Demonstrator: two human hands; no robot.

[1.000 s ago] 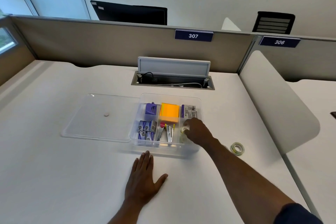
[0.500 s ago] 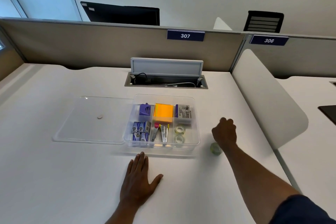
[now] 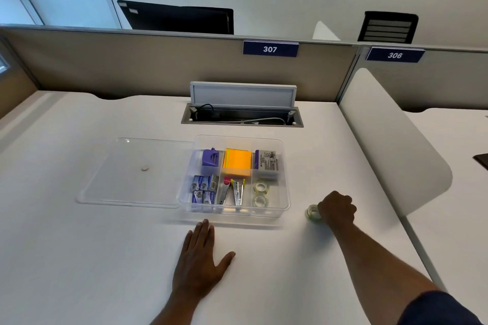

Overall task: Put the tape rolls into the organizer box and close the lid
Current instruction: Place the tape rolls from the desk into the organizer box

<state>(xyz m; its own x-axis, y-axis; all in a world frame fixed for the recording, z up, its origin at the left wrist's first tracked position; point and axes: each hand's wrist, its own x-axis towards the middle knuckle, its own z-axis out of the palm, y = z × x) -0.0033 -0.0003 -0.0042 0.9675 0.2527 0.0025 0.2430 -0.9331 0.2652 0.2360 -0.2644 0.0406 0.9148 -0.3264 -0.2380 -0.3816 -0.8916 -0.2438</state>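
Two tape rolls (image 3: 261,193) already in organizer box (image 3: 286,192) near-right compartment; with right hand (image 3: 337,210) fingers curled on third roll (image 3: 313,212) toward tabletop's right edge, lift clear over wall, left hand (image 3: 201,261) flat, open.

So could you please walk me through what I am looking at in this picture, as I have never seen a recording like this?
There is no machine here: a person wears a camera on the head, looking down at both bare hands over a white desk. The left hand lies flat and empty on the desk. The right hand is closed in a grip on a tape roll beside a clear organizer box. Two more tape rolls already lie in its front right compartment, alongside sticky notes and staplers. The clear lid lies to the box's left.
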